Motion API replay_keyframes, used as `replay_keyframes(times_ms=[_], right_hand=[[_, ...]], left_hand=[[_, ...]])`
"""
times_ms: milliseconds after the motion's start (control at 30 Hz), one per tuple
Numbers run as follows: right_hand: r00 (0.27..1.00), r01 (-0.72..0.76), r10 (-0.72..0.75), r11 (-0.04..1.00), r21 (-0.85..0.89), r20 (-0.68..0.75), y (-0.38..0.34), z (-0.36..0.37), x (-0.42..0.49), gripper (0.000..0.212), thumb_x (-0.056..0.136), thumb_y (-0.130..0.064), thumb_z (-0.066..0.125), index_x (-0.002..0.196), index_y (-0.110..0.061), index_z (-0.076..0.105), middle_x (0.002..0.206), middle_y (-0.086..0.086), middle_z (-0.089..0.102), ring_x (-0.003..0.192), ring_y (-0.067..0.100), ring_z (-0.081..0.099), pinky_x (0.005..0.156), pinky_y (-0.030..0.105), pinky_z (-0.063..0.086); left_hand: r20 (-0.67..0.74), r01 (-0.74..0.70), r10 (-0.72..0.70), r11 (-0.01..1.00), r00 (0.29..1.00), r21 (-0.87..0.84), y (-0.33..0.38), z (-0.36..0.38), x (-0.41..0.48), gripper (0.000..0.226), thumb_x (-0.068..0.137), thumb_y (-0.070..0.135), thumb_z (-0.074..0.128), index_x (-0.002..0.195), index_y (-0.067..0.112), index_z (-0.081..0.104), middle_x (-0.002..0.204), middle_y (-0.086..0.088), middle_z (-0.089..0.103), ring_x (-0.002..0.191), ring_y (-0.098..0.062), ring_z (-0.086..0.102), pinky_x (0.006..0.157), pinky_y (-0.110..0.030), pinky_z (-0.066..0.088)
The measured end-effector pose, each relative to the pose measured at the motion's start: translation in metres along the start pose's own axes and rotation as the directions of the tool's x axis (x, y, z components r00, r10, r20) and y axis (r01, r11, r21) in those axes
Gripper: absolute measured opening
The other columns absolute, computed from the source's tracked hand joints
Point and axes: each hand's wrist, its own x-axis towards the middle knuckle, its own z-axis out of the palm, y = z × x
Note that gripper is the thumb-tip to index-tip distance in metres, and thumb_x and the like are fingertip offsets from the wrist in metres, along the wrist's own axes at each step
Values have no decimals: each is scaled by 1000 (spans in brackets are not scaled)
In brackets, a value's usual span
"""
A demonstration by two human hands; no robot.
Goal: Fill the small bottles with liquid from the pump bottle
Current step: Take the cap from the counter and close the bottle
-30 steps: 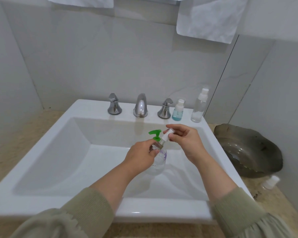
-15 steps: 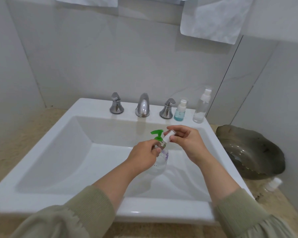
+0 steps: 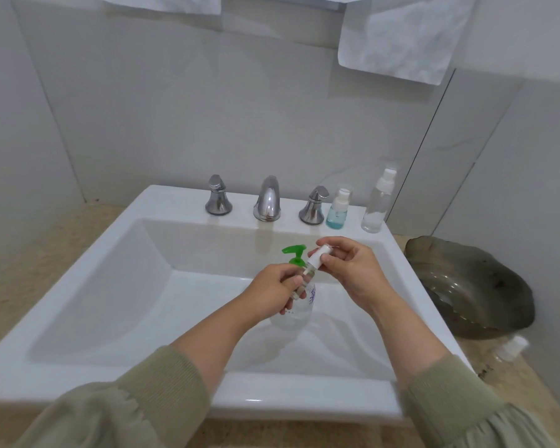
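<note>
Between the two hands, the small clear plastic bottle (image 3: 302,281) had hardly moved. The left hand (image 3: 272,289) still gripped its body and the right hand (image 3: 353,270) still pinched its white cap (image 3: 317,257), so it likely was not open yet. The clear pump bottle with a green top (image 3: 293,318) stood just behind the left hand.

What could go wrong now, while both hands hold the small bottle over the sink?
1. The small bottle is tilted in the left hand while the right hand pinches its white cap; once loose, the cap may fall into the sink.
2. The pump bottle stands just below the hands; a bump might tip it.
</note>
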Motion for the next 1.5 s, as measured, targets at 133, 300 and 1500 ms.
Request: replay_keyframes(times_ms=[133, 300, 1500], right_hand=[[1000, 21, -21, 999, -43, -1, 0, 0, 0, 27, 85, 17, 51, 93, -6, 64, 76, 6, 73, 75, 17, 69, 73, 26, 55], [1000, 19, -20, 996, -86, -13, -1, 2, -1, 26, 83, 16, 55, 91, -7, 65, 77, 6, 72, 74, 16, 68, 73, 26, 55], [996, -70, 80, 966, -250, 28, -7, 1, -2, 33, 85, -1, 63, 116, -13, 59, 83, -2, 65, 73, 3, 61, 71, 15, 47]], left_hand=[[-3, 0, 0, 1000, 1000, 8, 0, -1, 0, 23, 98, 10, 41, 109, 13, 61, 72, 1, 59, 53, -14, 44, 47, -21, 37], [-3, 5, -5, 1000, 1000, -2, 1, 0, -1, 21, 98, 11, 41, 103, 17, 60, 72, 1, 59, 53, -14, 44, 47, -21, 37], [-75, -47, 58, 988, 995, 146, -5, -1, 4, 13, 92, 14, 53, 98, 19, 64, 82, 2, 62, 62, -10, 50, 57, -24, 41]])
